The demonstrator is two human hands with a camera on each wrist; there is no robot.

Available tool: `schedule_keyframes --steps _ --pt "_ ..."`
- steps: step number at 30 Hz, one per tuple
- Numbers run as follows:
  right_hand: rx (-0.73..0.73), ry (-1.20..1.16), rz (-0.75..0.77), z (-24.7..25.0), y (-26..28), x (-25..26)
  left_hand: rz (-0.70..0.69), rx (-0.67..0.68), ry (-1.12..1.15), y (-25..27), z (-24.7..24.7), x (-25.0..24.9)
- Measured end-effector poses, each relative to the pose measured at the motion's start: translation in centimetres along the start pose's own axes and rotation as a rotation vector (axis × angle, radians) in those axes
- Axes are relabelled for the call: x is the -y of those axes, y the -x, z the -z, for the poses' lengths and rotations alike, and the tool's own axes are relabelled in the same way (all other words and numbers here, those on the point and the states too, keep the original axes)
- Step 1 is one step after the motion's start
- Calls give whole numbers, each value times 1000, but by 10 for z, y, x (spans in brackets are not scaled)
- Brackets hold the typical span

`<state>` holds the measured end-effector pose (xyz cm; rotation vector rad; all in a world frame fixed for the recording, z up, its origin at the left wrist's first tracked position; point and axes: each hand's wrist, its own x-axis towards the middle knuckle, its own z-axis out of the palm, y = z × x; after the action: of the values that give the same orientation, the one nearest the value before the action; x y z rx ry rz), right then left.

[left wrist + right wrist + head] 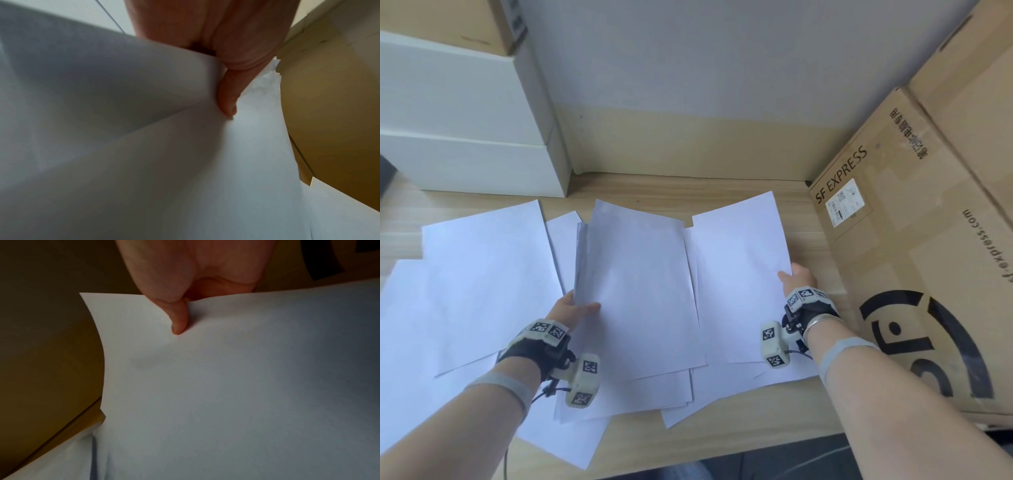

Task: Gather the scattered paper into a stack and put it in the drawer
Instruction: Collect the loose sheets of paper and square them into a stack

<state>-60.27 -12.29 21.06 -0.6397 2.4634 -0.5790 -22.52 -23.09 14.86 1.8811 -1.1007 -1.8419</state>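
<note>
Both forearms reached over scattered paper (482, 274) on the desk (722, 442). My left hand (575, 310) pinched a small stack (640, 291), my right hand (796, 277) one sheet (739, 274); I judged sliding it squarely underneath best.

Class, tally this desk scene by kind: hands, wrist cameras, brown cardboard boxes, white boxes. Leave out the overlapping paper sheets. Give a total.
Hands: 2, left hand, right hand
Wrist cameras: 2, left wrist camera, right wrist camera
Brown cardboard boxes: 3, SF Express box, top-right box, top-left box
White boxes: 2, upper white box, lower white box
Total: 9
</note>
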Motion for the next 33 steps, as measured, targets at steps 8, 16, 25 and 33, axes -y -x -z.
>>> schedule_keyframes --steps 8,16,25,33 --pt "-62 -9 20 2 2 -4 2 -51 -94 -1 -5 4" --pt "-214 -67 36 38 -8 -5 -1 -71 -115 0 -5 6" --pt "-313 -361 32 67 -11 11 -2 -86 -152 4 -8 3" --pt "-154 -354 110 47 -8 51 -5 -74 -193 8 -10 -3"
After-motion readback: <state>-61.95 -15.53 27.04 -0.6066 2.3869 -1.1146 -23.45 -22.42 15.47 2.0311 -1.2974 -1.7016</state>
